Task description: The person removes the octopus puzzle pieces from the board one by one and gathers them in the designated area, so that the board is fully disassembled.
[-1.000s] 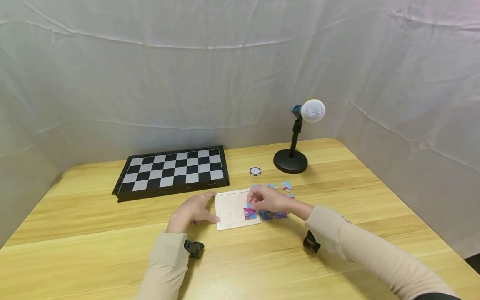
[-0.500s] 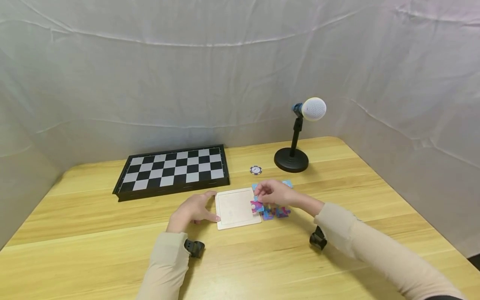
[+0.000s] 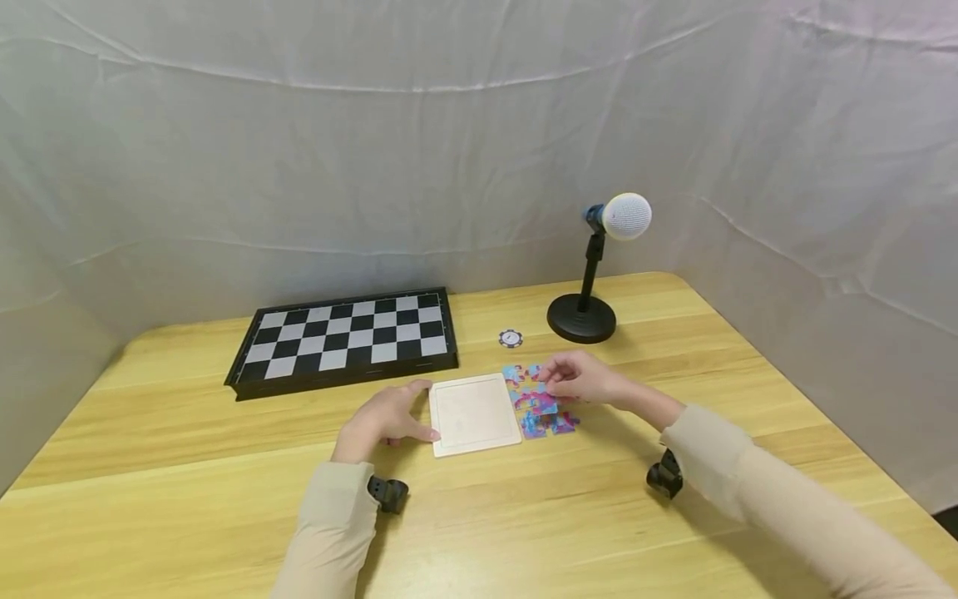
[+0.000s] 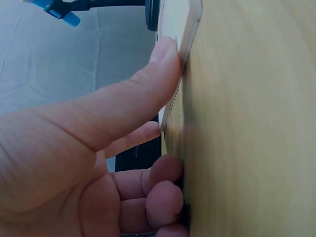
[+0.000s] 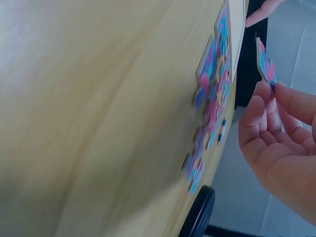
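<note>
My right hand [image 3: 580,377] pinches a pink and blue jigsaw piece [image 5: 267,65] between thumb and fingertips, held above the table. Beneath and around it lie several more jigsaw pieces [image 3: 533,426], set close together just right of a pale square puzzle tray [image 3: 471,416]. The tray's recess shows bare. At the tray's left side is my left hand [image 3: 385,416]: the thumb presses on the rim and the index finger touches near the far left corner. In the left wrist view, the other fingers [image 4: 164,202] curl against the table beside the tray.
Behind the tray, to the left, lies a black and white chessboard [image 3: 344,339]. A poker chip [image 3: 511,339] rests beyond the pieces. A microphone [image 3: 627,217] on a black round stand [image 3: 581,319] stands at the back right. Pale cloth [image 3: 374,166] hangs behind the table.
My right hand has carried the jigsaw piece from above the tray rightward, over the other pieces, uncovering some on the left. The left hand and tray have stayed put.
</note>
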`<action>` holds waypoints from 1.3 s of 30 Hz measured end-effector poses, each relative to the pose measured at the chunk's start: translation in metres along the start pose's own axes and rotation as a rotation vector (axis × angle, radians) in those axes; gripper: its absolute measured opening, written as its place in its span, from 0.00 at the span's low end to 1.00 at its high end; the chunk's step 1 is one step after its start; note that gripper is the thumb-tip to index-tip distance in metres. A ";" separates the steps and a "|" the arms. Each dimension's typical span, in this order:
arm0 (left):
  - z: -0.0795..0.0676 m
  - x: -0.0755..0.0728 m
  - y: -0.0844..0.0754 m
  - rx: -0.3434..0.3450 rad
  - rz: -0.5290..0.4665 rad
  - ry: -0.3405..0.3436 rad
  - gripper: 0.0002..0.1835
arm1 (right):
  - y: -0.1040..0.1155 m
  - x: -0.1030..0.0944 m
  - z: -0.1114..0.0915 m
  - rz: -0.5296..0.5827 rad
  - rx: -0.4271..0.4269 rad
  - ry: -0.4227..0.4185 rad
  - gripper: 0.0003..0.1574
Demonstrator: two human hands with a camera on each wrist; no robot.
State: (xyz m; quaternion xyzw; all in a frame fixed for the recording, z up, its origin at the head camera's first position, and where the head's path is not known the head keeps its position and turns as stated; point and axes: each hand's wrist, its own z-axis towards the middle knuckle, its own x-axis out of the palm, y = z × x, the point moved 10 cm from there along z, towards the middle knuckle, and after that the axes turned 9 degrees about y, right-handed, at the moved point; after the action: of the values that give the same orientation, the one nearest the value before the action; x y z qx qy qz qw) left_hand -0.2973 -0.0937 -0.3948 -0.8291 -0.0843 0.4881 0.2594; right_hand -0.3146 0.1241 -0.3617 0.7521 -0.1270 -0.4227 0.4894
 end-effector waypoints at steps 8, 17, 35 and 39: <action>0.001 0.000 -0.001 0.000 0.011 0.002 0.45 | -0.011 -0.014 -0.015 0.049 -0.005 -0.003 0.09; 0.000 -0.001 -0.001 -0.002 0.006 0.002 0.45 | -0.028 -0.025 -0.030 0.077 0.018 0.017 0.10; -0.001 -0.001 -0.002 -0.006 0.007 0.006 0.45 | -0.047 -0.016 -0.036 0.030 0.086 0.107 0.08; -0.001 0.000 -0.001 -0.006 0.012 0.011 0.45 | -0.047 -0.015 -0.036 0.014 0.097 0.098 0.07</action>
State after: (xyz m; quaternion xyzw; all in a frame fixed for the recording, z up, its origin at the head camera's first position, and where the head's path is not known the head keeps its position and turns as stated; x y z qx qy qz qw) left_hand -0.2967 -0.0930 -0.3939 -0.8329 -0.0794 0.4848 0.2547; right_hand -0.3069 0.1787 -0.3880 0.7938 -0.1287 -0.3753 0.4609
